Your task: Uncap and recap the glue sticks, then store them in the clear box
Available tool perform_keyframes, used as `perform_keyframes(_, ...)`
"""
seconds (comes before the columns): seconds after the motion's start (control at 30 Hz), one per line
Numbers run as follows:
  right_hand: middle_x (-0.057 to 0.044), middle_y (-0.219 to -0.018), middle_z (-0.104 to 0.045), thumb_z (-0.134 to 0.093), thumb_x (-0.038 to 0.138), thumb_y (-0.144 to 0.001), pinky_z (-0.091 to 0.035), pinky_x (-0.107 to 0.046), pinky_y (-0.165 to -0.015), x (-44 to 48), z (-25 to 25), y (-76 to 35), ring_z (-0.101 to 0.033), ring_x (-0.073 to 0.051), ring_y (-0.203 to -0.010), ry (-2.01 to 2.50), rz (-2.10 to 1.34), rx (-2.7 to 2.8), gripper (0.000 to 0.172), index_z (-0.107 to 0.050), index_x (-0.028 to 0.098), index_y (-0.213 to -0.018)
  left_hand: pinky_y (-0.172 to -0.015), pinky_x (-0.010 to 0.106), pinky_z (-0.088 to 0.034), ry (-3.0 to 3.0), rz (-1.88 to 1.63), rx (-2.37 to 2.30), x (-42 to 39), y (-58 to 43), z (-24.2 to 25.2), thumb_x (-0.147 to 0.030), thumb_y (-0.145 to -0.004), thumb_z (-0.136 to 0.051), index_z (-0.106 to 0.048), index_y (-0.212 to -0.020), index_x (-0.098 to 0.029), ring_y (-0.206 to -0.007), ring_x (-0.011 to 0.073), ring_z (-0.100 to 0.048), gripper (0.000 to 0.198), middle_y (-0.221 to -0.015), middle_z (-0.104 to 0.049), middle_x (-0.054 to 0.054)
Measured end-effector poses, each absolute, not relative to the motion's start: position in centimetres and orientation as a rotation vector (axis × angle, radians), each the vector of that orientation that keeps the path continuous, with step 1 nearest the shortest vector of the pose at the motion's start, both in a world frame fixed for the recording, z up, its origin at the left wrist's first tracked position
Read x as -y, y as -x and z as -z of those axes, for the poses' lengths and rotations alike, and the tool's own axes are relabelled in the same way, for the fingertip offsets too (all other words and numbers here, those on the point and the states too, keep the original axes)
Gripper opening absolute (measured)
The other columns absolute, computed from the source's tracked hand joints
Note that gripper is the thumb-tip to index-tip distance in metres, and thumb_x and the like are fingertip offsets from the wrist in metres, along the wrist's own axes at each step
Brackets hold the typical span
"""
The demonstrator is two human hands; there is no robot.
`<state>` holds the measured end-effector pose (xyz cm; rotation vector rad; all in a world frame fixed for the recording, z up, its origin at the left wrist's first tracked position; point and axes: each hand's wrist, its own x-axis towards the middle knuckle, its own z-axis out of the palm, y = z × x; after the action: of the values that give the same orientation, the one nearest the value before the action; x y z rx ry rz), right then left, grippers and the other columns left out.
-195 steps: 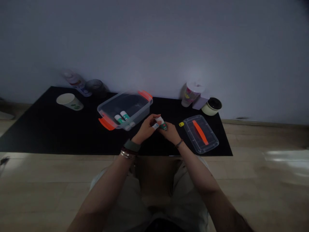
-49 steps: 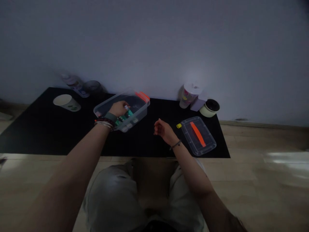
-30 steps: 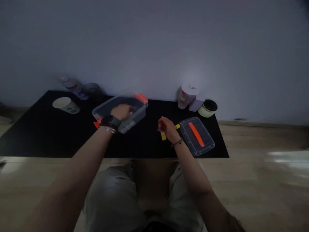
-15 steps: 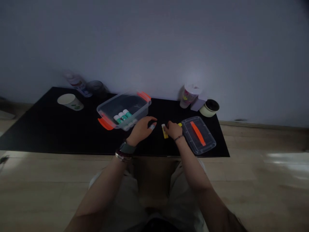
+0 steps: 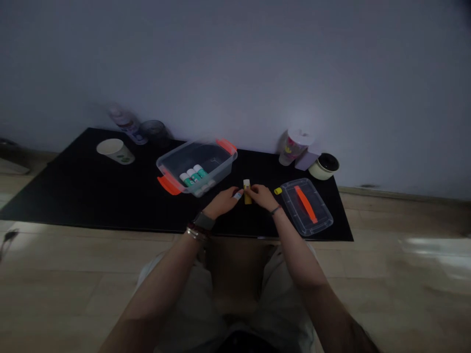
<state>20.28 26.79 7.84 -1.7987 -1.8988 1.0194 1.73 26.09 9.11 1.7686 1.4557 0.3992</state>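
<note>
A yellow glue stick (image 5: pixel 248 198) with a white top is upright between my two hands, over the black table. My right hand (image 5: pixel 263 196) has its fingers closed on the stick's right side. From the left, my left hand (image 5: pixel 222 202) reaches to the stick with thumb and fingertips close together; whether they grip it is too small to tell. A yellow cap (image 5: pixel 278 190) lies right of my right hand. Green and white glue sticks (image 5: pixel 194 175) lie in the clear box (image 5: pixel 221 171) with orange latches, left of my hands.
The clear lid (image 5: pixel 322 211) with an orange handle lies at the right of the black table (image 5: pixel 91 196). A paper cup (image 5: pixel 117 151), a spray bottle (image 5: pixel 128 126) and a dark glass (image 5: pixel 154 132) stand at left. Behind the lid are a plastic cup (image 5: pixel 292 146), purple box (image 5: pixel 308 156) and cream bowl (image 5: pixel 324 166).
My left hand has moved right to the yellow glue stick. The stick, in my right hand, is now more upright. The yellow cap shows more fully, and the view has shifted slightly.
</note>
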Motion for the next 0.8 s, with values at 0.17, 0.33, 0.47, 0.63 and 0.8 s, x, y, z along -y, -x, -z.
perform_keyframes(0.17,-0.002,-0.085,-0.069,-0.058,0.047,-0.093,-0.045,-0.025,-0.063,-25.7,-7.9,-19.7,-0.057,-0.011,-0.061,1.237,-1.405,1.777,0.032,-0.071,0.018,-0.095,-0.091,0.037,-0.052,-1.603,-0.59,-1.295,-26.6,-2.0,-8.4,-0.05,-0.092,-0.05,-0.068,-0.096,-0.017,-0.099,0.027,-0.069,0.037,-0.101,-0.075,0.01)
perform_keyframes(0.33,-0.006,-0.093,-0.072,-0.057,0.031,-0.095,-0.047,-0.029,-0.078,-26.1,-9.2,-21.9,-0.064,-0.018,-0.083,1.57,-0.988,1.921,0.021,-0.074,0.02,-0.102,-0.08,0.034,-0.055,-1.367,-0.689,-1.277,-26.8,-2.5,-7.9,-0.051,-0.09,-0.055,-0.059,-0.098,-0.018,-0.09,0.0231,-0.07,0.035,-0.099,-0.073,0.01)
perform_keyframes(0.47,-0.016,-0.119,-0.066,-0.051,0.012,-0.092,-0.045,-0.032,-0.09,-26.8,-9.3,-25.6,-0.059,-0.026,-0.113,2.17,-0.415,1.972,0.033,-0.071,0.017,-0.119,-0.073,0.03,-0.054,-1.289,-0.703,-1.242,-26.9,-2.5,-7.7,-0.056,-0.089,-0.057,-0.055,-0.098,-0.019,-0.084,0.0206,-0.071,0.038,-0.093,-0.073,0.008)
perform_keyframes(0.63,-0.016,-0.131,-0.058,-0.052,0.006,-0.087,-0.045,-0.031,-0.091,-27.0,-8.1,-28.3,-0.059,-0.025,-0.114,2.366,-0.452,2.038,0.047,-0.068,0.02,-0.129,-0.068,0.029,-0.049,-1.48,-0.658,-1.307,-26.6,-2.2,-8.3,-0.062,-0.09,-0.052,-0.056,-0.087,-0.021,-0.075,0.0197,-0.068,0.042,-0.076,-0.071,0.003)
perform_keyframes(0.8,-0.015,-0.127,-0.06,-0.049,0.004,-0.088,-0.046,-0.029,-0.086,-27.3,-7.4,-28.1,-0.062,-0.023,-0.109,2.425,-0.485,2.063,0.043,-0.069,0.019,-0.123,-0.07,0.029,-0.049,-1.475,-0.64,-1.323,-26.5,-2.2,-8.3,-0.057,-0.092,-0.051,-0.054,-0.092,-0.022,-0.073,0.0194,-0.069,0.035,-0.07,-0.066,-0.001)
